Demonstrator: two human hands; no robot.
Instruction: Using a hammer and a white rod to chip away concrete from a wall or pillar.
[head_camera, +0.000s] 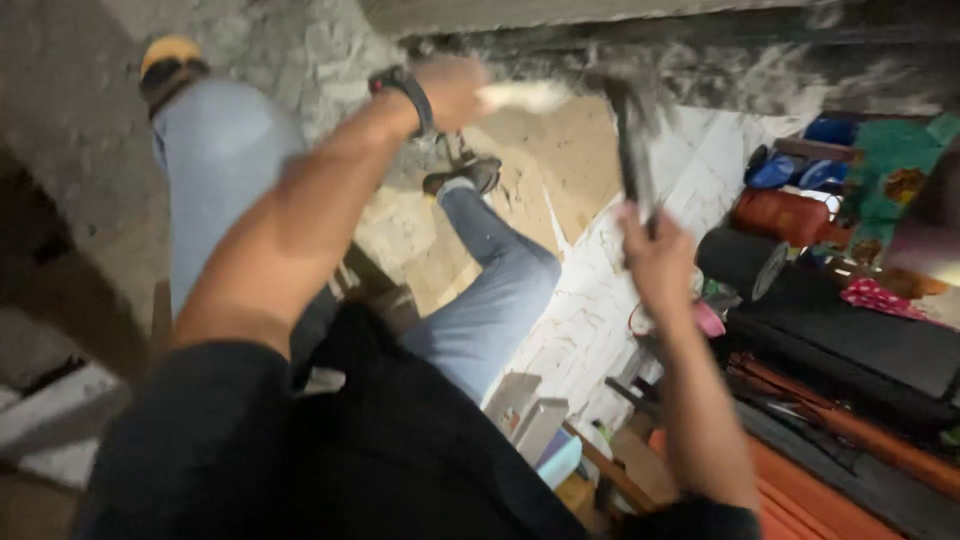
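My left hand (452, 90), with a dark band on its wrist, is raised against a rough grey concrete wall (300, 45) and is closed on a pale, blurred rod-like tool (525, 97) that points right. My right hand (655, 255) grips the dark handle of a hammer (632, 160), whose blurred head is up near the concrete edge (700, 60), just right of the pale tool. Both hands are smeared by motion. My legs in blue jeans (500, 290) hang below, with one shoe (168, 65) against the wall and the other (465, 176) lower down.
Far below lies a pale tiled floor (590, 300). At the right stand a red cylinder (785, 215), blue items (800, 170), a dark roll (740, 262), a green patterned cloth (895, 170), a dark mattress (850, 335) and orange mats (810, 500). Small boxes (535, 420) sit under my legs.
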